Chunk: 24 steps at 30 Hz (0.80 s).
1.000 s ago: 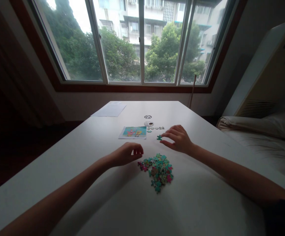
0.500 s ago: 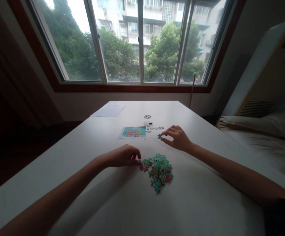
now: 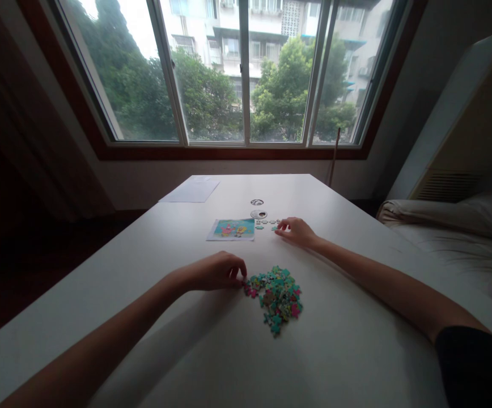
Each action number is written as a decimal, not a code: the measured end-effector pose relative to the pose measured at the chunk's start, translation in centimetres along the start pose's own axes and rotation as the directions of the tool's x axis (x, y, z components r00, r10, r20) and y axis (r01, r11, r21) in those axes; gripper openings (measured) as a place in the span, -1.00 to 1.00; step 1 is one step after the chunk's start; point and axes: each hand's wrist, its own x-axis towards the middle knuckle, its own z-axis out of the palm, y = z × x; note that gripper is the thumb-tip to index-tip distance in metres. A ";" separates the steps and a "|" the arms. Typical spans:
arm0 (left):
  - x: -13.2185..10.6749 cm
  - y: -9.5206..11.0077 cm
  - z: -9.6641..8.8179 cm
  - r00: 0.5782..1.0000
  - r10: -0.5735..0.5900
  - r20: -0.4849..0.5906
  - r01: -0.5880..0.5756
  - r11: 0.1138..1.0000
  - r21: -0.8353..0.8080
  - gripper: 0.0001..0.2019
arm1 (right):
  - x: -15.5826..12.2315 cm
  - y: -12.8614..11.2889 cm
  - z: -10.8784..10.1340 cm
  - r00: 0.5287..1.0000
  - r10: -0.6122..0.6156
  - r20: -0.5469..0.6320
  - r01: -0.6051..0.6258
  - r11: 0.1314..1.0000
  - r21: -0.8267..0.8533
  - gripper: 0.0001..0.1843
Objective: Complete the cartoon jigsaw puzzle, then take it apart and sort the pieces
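Observation:
A heap of mixed jigsaw puzzle pieces, mostly teal with some pink and yellow, lies on the white table. My left hand rests at the heap's left edge, its fingers curled together; whatever is between the fingertips is hidden. Farther out, my right hand pinches a teal puzzle piece low at the table, just below a row of puzzle pieces. Left of that row lies a picture sheet with cartoon figures on a blue-green ground. The fingers of my right hand cover the row's right end.
Two round black-and-white items lie beyond the row of pieces. A white paper sheet is at the table's far left. Past the white table there is a window, with a pale sofa on the right.
My right hand has moved the teal piece away from me, up toward the row of pieces. My left hand stays at the heap's edge. The view has shifted slightly.

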 end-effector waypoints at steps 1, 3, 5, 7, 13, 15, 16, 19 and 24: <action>0.0 0.0 0.0 1.000 0.001 -0.003 -0.001 1.000 0.002 -0.85 | 0.2 0.0 0.2 1.000 0.010 0.006 -0.010 1.000 -0.018 -0.77; -0.1 0.1 -0.1 1.000 0.003 -0.004 -0.003 1.000 0.002 -0.85 | 0.5 -0.1 0.5 0.999 0.027 0.017 -0.026 0.999 -0.042 -0.76; -0.1 0.2 -0.2 1.000 0.002 0.002 -0.002 1.000 0.005 -0.84 | 0.5 -0.2 0.7 0.999 0.033 0.024 -0.032 0.998 -0.048 -0.76; -0.1 0.3 -0.3 1.000 -0.001 0.008 0.001 1.000 0.009 -0.84 | 0.4 -0.2 0.7 0.999 0.033 0.026 -0.031 0.998 -0.049 -0.76; -0.3 0.6 -0.5 1.000 -0.004 0.016 0.004 1.000 0.005 -0.84 | 1.0 -0.5 0.8 0.998 0.021 0.052 -0.019 0.999 -0.048 -0.82; -0.3 0.7 -0.5 1.000 -0.004 0.014 0.004 1.000 0.013 -0.84 | 1.4 -0.6 1.0 0.998 0.028 0.054 -0.025 0.998 -0.051 -0.81; -0.3 0.8 -0.5 1.000 -0.005 0.013 0.005 1.000 0.017 -0.84 | 1.6 -0.7 1.1 0.998 0.033 0.053 -0.030 0.998 -0.053 -0.81; -0.2 1.0 -0.6 1.000 -0.016 0.013 0.016 1.000 0.025 -0.84 | 2.1 -0.9 1.3 0.997 0.048 0.054 -0.045 0.997 -0.057 -0.80; -0.3 1.2 -0.7 1.000 -0.001 0.019 0.000 1.000 0.019 -0.84 | 2.7 -1.3 1.4 0.996 0.066 0.058 -0.062 0.996 -0.065 -0.78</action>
